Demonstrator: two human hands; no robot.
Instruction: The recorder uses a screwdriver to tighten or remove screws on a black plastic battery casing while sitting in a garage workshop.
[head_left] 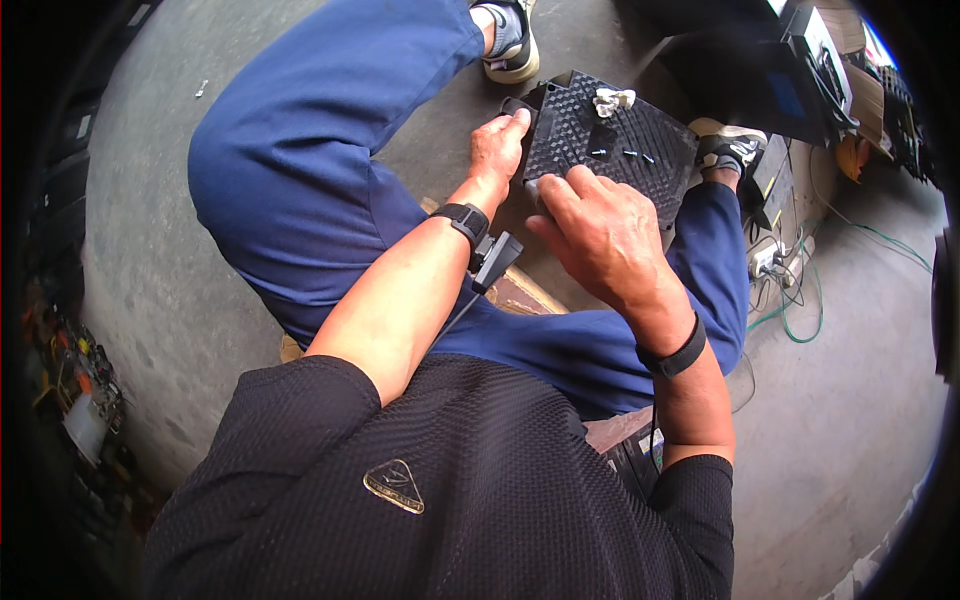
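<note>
Okay, your left hand (497,148) sits at the left edge of the flat black textured plastic panel (565,138) ahead of you; grip tightness, can't tell. Your right hand (605,225) curls over its near-left corner, hold unclear. Small silver screws (630,153) and a crumpled white cloth (613,101) lie on top, beyond your right knuckles.

a black shirt (480,530) with a triangular badge (395,486), blue trousers (280,180), black wrist straps (674,352) and seemingly grey sneakers (512,48) are worn.
</note>
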